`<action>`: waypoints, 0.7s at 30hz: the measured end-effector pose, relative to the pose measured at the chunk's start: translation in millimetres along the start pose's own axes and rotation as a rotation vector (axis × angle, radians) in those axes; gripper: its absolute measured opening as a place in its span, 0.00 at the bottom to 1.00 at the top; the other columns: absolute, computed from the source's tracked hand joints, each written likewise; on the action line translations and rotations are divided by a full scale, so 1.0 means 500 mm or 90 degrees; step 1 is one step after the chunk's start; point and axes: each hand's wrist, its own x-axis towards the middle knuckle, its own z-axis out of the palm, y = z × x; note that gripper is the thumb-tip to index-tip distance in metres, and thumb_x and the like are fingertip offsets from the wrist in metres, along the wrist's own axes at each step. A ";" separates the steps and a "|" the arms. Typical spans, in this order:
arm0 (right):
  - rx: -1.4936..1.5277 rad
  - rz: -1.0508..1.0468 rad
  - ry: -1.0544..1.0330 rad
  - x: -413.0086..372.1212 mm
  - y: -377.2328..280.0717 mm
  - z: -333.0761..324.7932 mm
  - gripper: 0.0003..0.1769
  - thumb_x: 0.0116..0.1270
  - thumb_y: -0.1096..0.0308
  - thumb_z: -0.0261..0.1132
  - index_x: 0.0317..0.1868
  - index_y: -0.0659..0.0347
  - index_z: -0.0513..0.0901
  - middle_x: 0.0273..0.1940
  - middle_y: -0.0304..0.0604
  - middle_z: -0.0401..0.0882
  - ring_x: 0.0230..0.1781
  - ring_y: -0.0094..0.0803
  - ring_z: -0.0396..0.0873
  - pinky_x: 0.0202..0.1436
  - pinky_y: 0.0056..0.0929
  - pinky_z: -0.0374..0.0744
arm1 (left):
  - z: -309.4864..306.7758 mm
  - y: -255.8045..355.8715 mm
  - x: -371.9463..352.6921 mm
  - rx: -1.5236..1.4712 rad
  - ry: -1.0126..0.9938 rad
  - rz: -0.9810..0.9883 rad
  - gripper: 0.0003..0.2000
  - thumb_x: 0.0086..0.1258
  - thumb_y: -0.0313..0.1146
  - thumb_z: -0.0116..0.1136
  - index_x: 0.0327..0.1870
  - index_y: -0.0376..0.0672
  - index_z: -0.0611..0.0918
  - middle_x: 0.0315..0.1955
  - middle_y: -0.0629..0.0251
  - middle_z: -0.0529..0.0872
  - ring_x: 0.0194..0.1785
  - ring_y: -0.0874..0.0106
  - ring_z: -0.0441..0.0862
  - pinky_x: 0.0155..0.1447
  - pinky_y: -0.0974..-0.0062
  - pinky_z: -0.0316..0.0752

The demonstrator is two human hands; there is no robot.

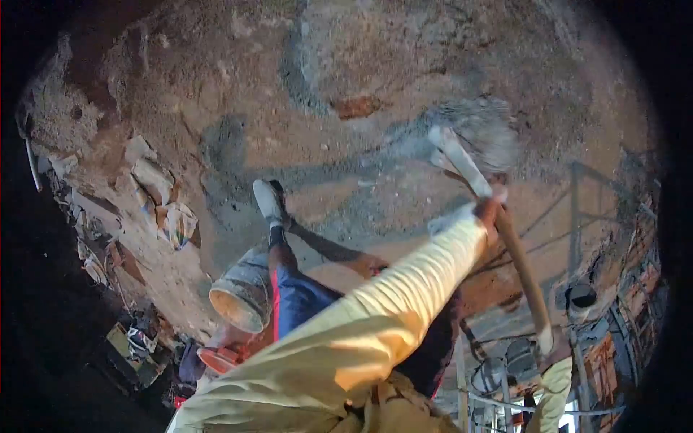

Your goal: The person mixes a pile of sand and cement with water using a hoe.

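My left hand (491,211), in a yellow sleeve, is closed round the wooden handle of a hoe (525,278) close to its head. Lower right, my right hand (554,351) grips the same handle near its rear end. The hoe's pale head end, blurred by motion, lies against a heap of wet grey mortar (480,130). Its blade is only partly visible. My left sleeve crosses the middle of the view and hides part of the ground and my legs.
A grey shoe (269,202) and blue shorts (302,294) show left of my sleeve. Beside them a dirty bucket (238,303) lies tilted, near an orange-red container (220,359). Torn sacks (173,216) and rubble line the left. A fallen brick piece (357,107) lies beyond the mortar.
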 end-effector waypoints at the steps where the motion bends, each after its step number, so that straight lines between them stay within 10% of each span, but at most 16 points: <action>1: 0.002 -0.002 -0.012 -0.002 0.038 0.013 0.30 0.46 0.61 0.70 0.50 0.59 0.71 0.34 0.49 0.78 0.32 0.44 0.77 0.36 0.33 0.77 | 0.070 0.003 -0.075 0.022 0.070 -0.011 0.10 0.60 0.40 0.57 0.36 0.46 0.72 0.30 0.64 0.75 0.29 0.67 0.75 0.36 0.65 0.74; 6: 0.234 0.020 -0.133 0.054 0.124 0.108 0.33 0.48 0.55 0.68 0.55 0.56 0.71 0.46 0.49 0.78 0.45 0.40 0.78 0.47 0.35 0.77 | 0.034 0.124 -0.171 0.002 0.027 0.001 0.08 0.64 0.38 0.50 0.25 0.49 0.70 0.18 0.71 0.70 0.23 0.70 0.71 0.28 0.68 0.70; 9: 0.219 -0.078 -0.374 0.185 -0.081 0.087 0.29 0.53 0.56 0.65 0.54 0.60 0.71 0.48 0.47 0.76 0.51 0.39 0.74 0.55 0.31 0.71 | -0.019 0.339 -0.287 0.022 0.213 0.161 0.11 0.64 0.43 0.45 0.23 0.52 0.65 0.15 0.70 0.65 0.18 0.72 0.67 0.21 0.69 0.64; 13: 0.482 -0.251 -0.241 0.310 -0.376 0.146 0.23 0.58 0.56 0.60 0.51 0.57 0.73 0.48 0.53 0.76 0.50 0.46 0.74 0.54 0.38 0.71 | -0.166 0.710 -0.389 0.243 0.272 0.377 0.10 0.62 0.45 0.50 0.33 0.50 0.70 0.17 0.69 0.67 0.22 0.70 0.70 0.27 0.68 0.70; 16: 0.320 -0.157 -0.319 0.376 -0.586 0.036 0.24 0.58 0.54 0.60 0.51 0.58 0.70 0.45 0.59 0.77 0.48 0.53 0.75 0.49 0.46 0.73 | -0.125 0.861 -0.429 0.254 0.334 0.494 0.06 0.63 0.40 0.50 0.32 0.51 0.70 0.15 0.71 0.66 0.19 0.72 0.64 0.23 0.72 0.66; 21: 0.247 -0.106 -0.211 0.403 -0.647 -0.118 0.20 0.57 0.56 0.62 0.46 0.60 0.72 0.40 0.56 0.78 0.42 0.49 0.77 0.43 0.40 0.75 | -0.036 0.862 -0.359 0.176 0.203 0.284 0.06 0.63 0.39 0.50 0.29 0.50 0.69 0.14 0.72 0.67 0.16 0.72 0.66 0.19 0.72 0.64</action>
